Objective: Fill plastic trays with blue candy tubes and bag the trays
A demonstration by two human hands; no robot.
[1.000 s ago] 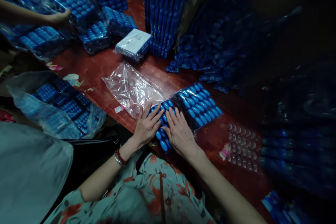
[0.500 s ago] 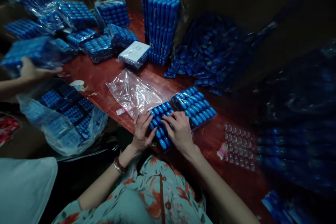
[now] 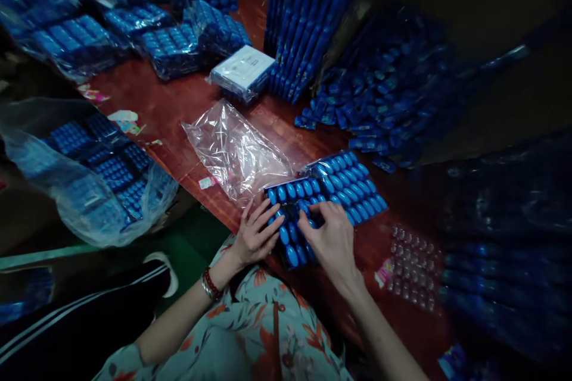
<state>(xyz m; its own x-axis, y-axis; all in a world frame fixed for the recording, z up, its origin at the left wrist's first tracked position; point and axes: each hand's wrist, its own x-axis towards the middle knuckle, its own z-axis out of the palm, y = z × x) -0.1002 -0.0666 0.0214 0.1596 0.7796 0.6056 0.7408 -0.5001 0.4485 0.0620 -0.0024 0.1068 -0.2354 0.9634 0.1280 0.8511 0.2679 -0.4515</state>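
Note:
A tray of glossy blue oval pieces [image 3: 292,190] lies on the table in front of me, with dark gaps in its rows. My left hand [image 3: 257,233] rests along the tray's left side, fingers stretched out and touching its edge. Over the middle of the tray, my right hand [image 3: 333,241] has thumb and forefinger closed around a blue oval piece [image 3: 304,207]. Part of the tray is hidden under that hand. Right behind it lies a second tray of blue pieces [image 3: 353,181], its rows looking full.
A clear plastic bag [image 3: 236,149] lies beyond my left hand. Wrapped blue packs [image 3: 172,47], a white-topped pack [image 3: 245,71] and tall blue stacks [image 3: 308,24] stand behind. Loose blue pieces [image 3: 379,95] are heaped back right. A clear empty blister tray [image 3: 415,265] lies right; a lined box [image 3: 93,190] is left.
The view has shifted, and the other person's hand with a blue pack has left it. My right hand has shifted on the tray; my left fingers have straightened along its edge.

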